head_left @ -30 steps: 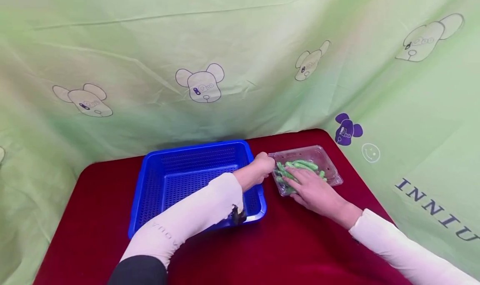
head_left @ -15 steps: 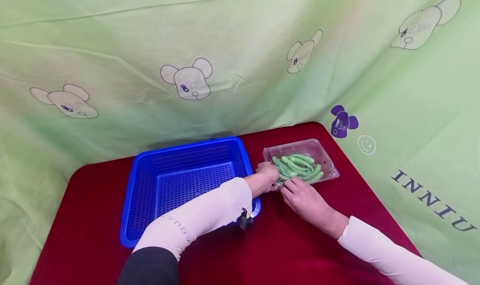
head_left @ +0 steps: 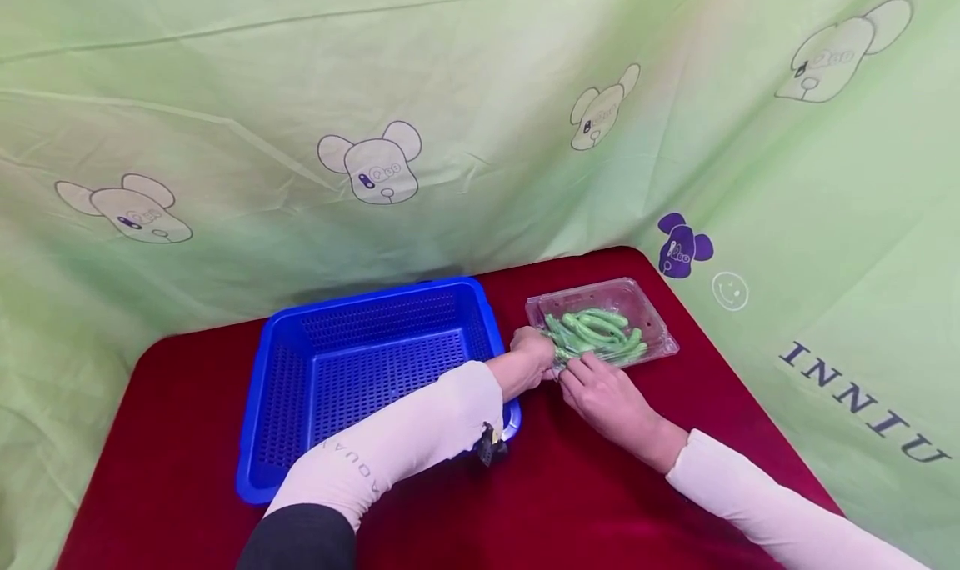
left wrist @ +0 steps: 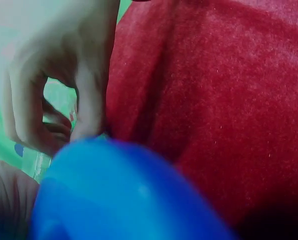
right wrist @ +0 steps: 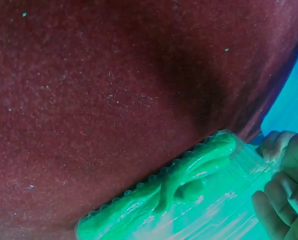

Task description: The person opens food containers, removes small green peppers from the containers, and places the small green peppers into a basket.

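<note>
A clear plastic box holding several long green peppers sits on the right of the table. Clear plastic film with glare streaks stretches over the peppers in the right wrist view. My left hand, fingers curled, grips the film at the box's left edge. Right beside it, my right hand pinches the film at the near left corner, thumb against bent fingers, as the right hand shows in the left wrist view. The fingertips are partly hidden in the head view.
A blue perforated basket stands left of the box, with my left forearm reaching across it. Its rim fills the front of the left wrist view. Dark red cloth covers the table. A green printed curtain hangs behind.
My left hand has come down the box's left edge towards me. My right hand has drawn back from over the peppers to the near left corner. Little differs in the last half second.
</note>
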Tool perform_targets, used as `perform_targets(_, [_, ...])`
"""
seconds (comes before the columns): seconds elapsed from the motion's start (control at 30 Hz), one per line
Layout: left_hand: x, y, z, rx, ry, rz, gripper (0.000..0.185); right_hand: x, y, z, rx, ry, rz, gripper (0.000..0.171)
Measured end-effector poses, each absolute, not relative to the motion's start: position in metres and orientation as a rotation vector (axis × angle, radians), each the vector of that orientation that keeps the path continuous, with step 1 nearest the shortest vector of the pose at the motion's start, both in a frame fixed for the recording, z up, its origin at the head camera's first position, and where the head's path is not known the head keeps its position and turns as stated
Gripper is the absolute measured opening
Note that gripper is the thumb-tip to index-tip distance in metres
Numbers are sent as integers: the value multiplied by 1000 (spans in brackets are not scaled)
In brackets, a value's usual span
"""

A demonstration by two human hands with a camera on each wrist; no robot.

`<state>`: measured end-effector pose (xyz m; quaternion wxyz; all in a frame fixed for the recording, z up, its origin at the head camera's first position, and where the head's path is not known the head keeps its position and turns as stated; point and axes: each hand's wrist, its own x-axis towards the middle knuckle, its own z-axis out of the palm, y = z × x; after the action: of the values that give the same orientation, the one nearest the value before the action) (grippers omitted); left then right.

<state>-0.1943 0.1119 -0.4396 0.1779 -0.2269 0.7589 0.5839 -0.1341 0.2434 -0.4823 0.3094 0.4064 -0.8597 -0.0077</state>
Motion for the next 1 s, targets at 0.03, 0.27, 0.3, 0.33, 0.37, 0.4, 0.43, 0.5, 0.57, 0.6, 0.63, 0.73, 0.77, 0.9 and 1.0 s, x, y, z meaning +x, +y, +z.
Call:
perform_targets(0.03, [-194,112,-441,-632,2162,1637,16,-134,243,-484,1065,-2268,-24,33])
perform_targets(0.27, [-194,115,-444,-539,2260,1493,16,-133,244,-492,1007,-2241,23,39])
perform_targets(0.3, [-195,115,-445,-535,2267,1480,16,-133,244,-493,1007,-2235,29,38])
perform_targets(0.33, [-195,115,-445,-532,2275,1466,16,-134,244,-493,1008,-2229,33,38])
perform_targets(0.37, [-195,116,-445,-532,2275,1462,16,-134,245,-494,1007,-2223,36,36])
perform_targets(0.4, [-196,116,-445,-533,2273,1460,16,-134,245,-495,1006,-2221,35,36])
perform_targets(0.43, [-196,117,-445,-532,2269,1463,16,-134,245,-495,1003,-2218,32,36])
perform_targets(0.5, [-196,118,-445,-539,2253,1481,17,-135,245,-497,995,-2205,27,35])
perform_targets(0.57, [-196,119,-445,-547,2239,1500,18,-135,245,-498,987,-2172,12,33])
perform_targets(0.6, [-195,120,-446,-557,2232,1510,18,-135,245,-499,987,-2148,11,32])
perform_targets(0.63, [-195,121,-446,-567,2229,1517,18,-135,245,-500,984,-2121,5,30])
perform_targets(0.73, [-194,123,-448,-595,2230,1529,16,-135,245,-498,958,-2042,18,25])
perform_targets(0.77, [-193,123,-448,-598,2246,1525,15,-135,245,-497,948,-2034,28,24])
perform_targets(0.9, [-192,123,-448,-610,2307,1532,14,-135,246,-488,925,-2110,8,29])
perform_targets(1.0, [-192,121,-447,-619,2288,1558,16,-133,250,-484,983,-2207,-36,36])
